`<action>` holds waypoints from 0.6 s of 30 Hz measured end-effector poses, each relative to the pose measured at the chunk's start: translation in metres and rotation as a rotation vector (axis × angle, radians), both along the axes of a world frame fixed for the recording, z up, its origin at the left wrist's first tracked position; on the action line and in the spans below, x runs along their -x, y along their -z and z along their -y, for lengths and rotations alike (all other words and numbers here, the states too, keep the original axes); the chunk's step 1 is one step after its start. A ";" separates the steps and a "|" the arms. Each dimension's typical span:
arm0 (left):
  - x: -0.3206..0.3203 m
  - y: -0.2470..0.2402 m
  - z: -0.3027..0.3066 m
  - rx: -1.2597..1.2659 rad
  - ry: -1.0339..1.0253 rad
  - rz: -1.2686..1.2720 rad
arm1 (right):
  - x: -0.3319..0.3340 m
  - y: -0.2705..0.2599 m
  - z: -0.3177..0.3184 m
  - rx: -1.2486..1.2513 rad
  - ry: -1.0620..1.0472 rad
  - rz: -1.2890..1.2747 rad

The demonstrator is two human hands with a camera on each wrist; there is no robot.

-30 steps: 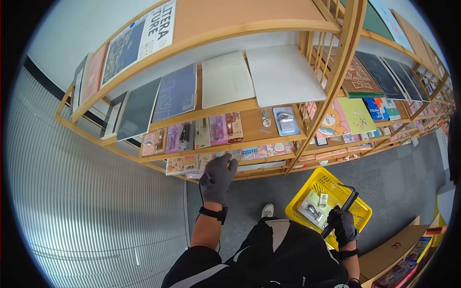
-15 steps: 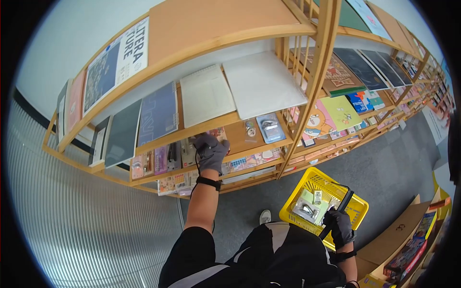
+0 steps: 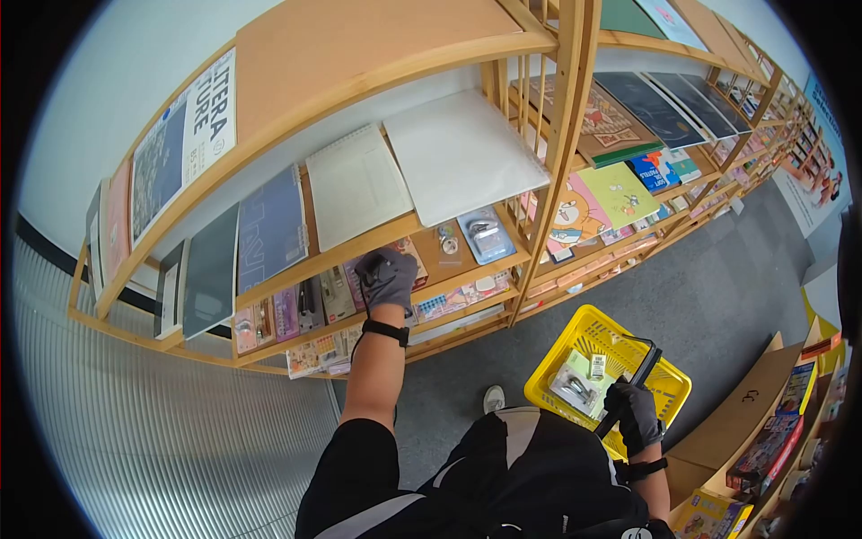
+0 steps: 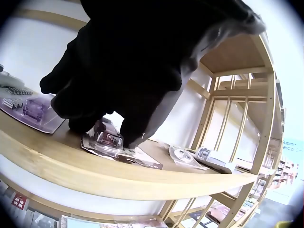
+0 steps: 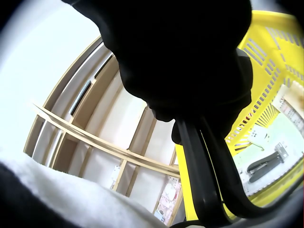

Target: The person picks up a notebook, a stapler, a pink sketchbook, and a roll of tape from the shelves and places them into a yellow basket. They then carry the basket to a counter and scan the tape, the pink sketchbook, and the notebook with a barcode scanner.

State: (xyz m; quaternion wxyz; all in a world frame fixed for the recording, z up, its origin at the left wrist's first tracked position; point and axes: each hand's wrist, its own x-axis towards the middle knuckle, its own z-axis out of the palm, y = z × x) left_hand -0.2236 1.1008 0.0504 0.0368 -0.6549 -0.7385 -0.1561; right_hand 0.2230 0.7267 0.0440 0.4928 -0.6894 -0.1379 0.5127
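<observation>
My gloved left hand [image 3: 386, 277] reaches onto the shelf of small packaged goods. In the left wrist view, its thumb and fingers pinch a clear blister pack [image 4: 108, 141] holding a dark red item, lying near the shelf's front edge; the hand hides part of it. A purple blister pack [image 4: 40, 113] lies to the left. Low at my right side, my gloved right hand [image 3: 636, 415] grips the black handle [image 5: 199, 171] of a yellow shopping basket [image 3: 549, 357]. Inside the basket are a small white box [image 3: 597, 366] and a clear pack with a dark-handled tool [image 5: 266, 166].
Sketchbooks and a large white pad [image 3: 462, 157] lie on the shelf above my left hand. A wooden post [image 3: 564, 135] divides the racks. A round-item pack [image 3: 447, 239] and a blue-edged pack [image 3: 486, 235] lie right of the hand. An open cardboard box [image 3: 732, 418] stands at right.
My left hand has moved up from in front of the shelf onto the packs there. The view has shifted to the right. The right hand keeps its grip on the basket handle.
</observation>
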 end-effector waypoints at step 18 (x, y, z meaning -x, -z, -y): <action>0.000 0.003 -0.036 0.248 -0.092 0.037 | -0.016 0.001 -0.026 -0.073 0.055 -0.215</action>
